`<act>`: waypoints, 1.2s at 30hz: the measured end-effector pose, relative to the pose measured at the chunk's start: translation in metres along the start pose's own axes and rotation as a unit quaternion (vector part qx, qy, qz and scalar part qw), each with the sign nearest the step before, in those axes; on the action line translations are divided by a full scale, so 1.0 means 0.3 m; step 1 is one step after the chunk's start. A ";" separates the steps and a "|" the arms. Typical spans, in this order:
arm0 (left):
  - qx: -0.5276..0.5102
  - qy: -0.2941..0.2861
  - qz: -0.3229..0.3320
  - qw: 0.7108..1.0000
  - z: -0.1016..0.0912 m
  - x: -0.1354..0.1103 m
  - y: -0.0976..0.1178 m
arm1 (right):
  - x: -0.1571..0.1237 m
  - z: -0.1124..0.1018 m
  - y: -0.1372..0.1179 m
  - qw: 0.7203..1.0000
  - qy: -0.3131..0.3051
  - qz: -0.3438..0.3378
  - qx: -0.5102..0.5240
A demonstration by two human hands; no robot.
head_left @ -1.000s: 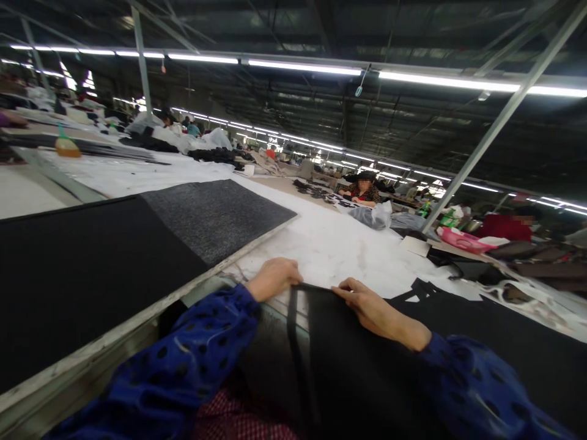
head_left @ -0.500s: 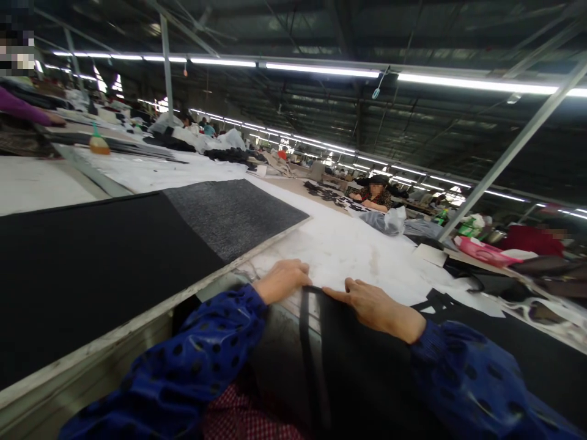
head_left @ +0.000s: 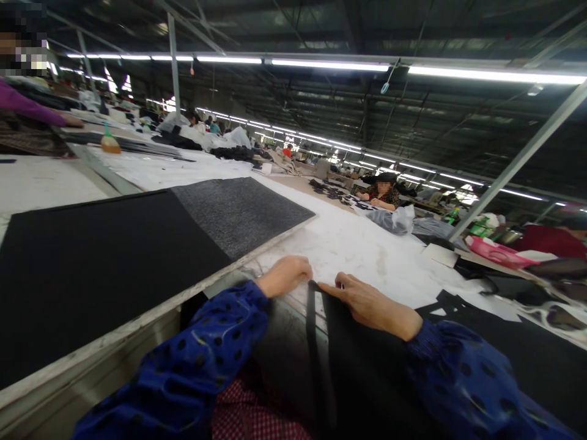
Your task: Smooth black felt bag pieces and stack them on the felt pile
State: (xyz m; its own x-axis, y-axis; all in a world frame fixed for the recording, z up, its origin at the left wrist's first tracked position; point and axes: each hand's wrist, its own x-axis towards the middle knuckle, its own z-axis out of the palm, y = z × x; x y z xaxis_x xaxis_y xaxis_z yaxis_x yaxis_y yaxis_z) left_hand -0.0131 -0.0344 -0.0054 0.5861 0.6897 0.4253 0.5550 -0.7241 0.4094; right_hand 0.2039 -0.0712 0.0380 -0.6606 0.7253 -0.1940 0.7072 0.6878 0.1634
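Observation:
My left hand (head_left: 285,275) is curled closed at the top left corner of a black fabric piece (head_left: 358,366), gripping its edge. My right hand (head_left: 367,300) lies on top of the same fabric just to the right, fingers pinched on its upper edge. The fabric hangs from the white table's (head_left: 348,244) near edge down toward my lap. A narrow black strip (head_left: 316,360) runs down along its left side. Both arms wear blue sleeves with dark dots.
A large black sheet (head_left: 101,256) and a grey felt sheet (head_left: 243,211) lie on a board to the left. Black cut pieces (head_left: 458,302) lie at right. A seated person (head_left: 383,194) works at the far end; a purple sleeve (head_left: 27,107) reaches in at far left.
My hands have drawn closer together on the fabric's top edge. The camera has turned slightly, shifting the scene to the right.

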 end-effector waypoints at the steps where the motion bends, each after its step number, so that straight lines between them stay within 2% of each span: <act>1: -0.003 0.004 -0.008 1.000 0.000 -0.001 0.004 | 0.001 0.001 -0.001 1.000 0.002 0.001 0.000; 4: -0.005 0.009 -0.034 0.999 0.003 -0.001 0.012 | 0.003 0.003 -0.004 1.000 0.001 0.001 0.005; 11: 0.042 -0.005 -0.008 0.999 0.013 0.011 -0.002 | 0.006 -0.040 -0.008 0.999 -0.038 -0.011 0.001; 16: -0.012 -0.004 -0.031 0.999 0.010 0.013 -0.016 | 0.030 -0.067 -0.044 0.997 -0.068 -0.005 -0.040; 20: -0.070 0.032 -0.071 0.994 0.004 0.015 -0.022 | 0.071 -0.060 -0.062 0.996 -0.041 0.022 -0.070; 22: -0.074 0.038 -0.074 0.994 0.001 0.014 -0.021 | 0.068 -0.065 -0.017 1.000 -0.029 -0.003 -0.007; 24: -0.068 0.039 -0.069 0.994 0.000 0.012 -0.018 | 0.025 -0.071 0.080 0.995 -0.001 -0.022 0.095; 25: -0.065 0.039 -0.066 0.995 0.001 0.011 -0.018 | -0.014 -0.072 0.142 0.990 0.017 -0.008 0.139; 27: -0.055 0.036 -0.059 0.996 0.004 0.009 -0.019 | -0.120 -0.060 0.274 0.983 0.036 0.082 0.163; 29: -0.037 0.031 -0.053 0.997 0.010 0.011 -0.021 | -0.238 -0.032 0.381 0.968 -0.026 0.190 0.164; 30: -0.026 0.026 -0.049 0.998 0.014 0.013 -0.021 | -0.290 -0.014 0.418 0.959 -0.054 0.219 0.172; 33: -0.001 0.014 -0.041 0.999 0.019 0.014 -0.010 | -0.376 0.041 0.466 0.947 -0.073 0.238 0.206; 36: 0.005 0.033 -0.041 0.999 0.003 -0.022 0.016 | -0.374 0.072 0.462 0.947 -0.066 0.225 0.219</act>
State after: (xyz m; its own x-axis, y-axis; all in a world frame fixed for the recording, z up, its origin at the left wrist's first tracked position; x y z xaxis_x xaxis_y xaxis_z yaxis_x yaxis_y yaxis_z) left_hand -0.0140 -0.0424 -0.0070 0.4986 0.7453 0.4426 0.6055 -0.6649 0.4374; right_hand 0.3814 -0.0580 0.0617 -0.2498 0.9129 -0.3229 0.9657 0.2105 -0.1522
